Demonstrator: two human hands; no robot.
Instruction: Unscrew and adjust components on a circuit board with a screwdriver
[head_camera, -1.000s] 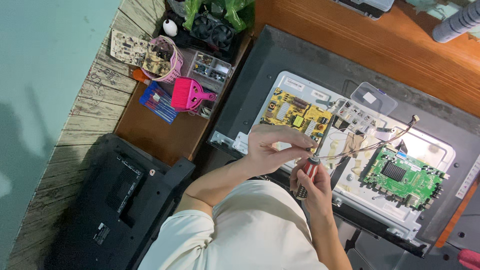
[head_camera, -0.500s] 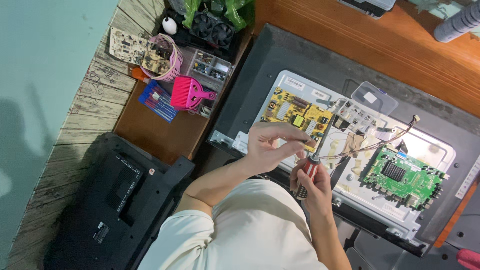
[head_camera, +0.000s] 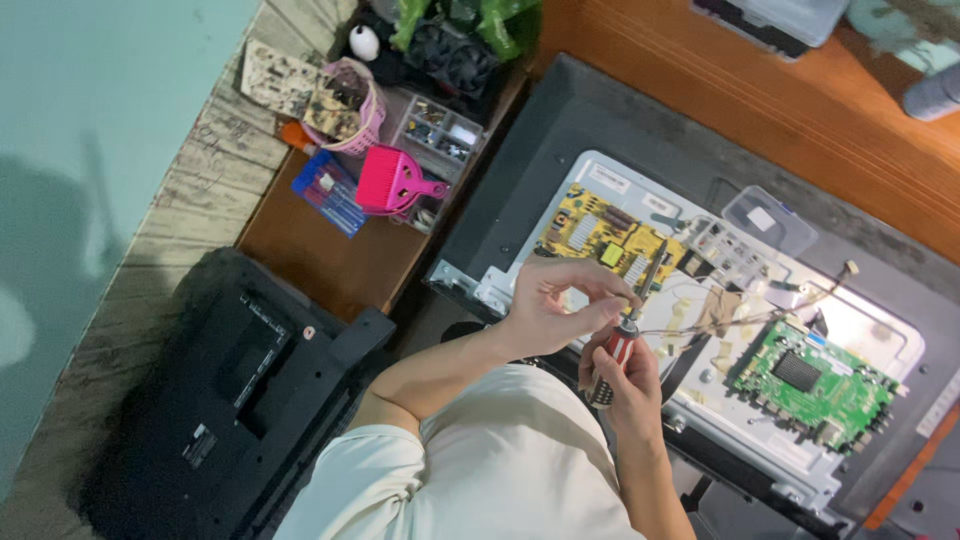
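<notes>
the right hand (head_camera: 628, 378) is wrapped tight around the red and black handle of a screwdriver (head_camera: 622, 335), whose shaft rises up and away from the fist toward the yellow board (head_camera: 600, 236). the left hand (head_camera: 560, 300) sits just above and beside the right one, its fingertips (head_camera: 612, 306) pinched narrow at the top of the handle where the shaft begins; whether a small part is held between them cannot be told. both hands hover over the near edge of the opened tv (head_camera: 700, 300), whose metal back lies flat. past the right hand, farther out, is the green board (head_camera: 810, 385), with thin wires (head_camera: 740, 315) running between the two boards. well off beyond the left hand lie a pink brush (head_camera: 395, 182) and a black cover (head_camera: 230, 390).
</notes>
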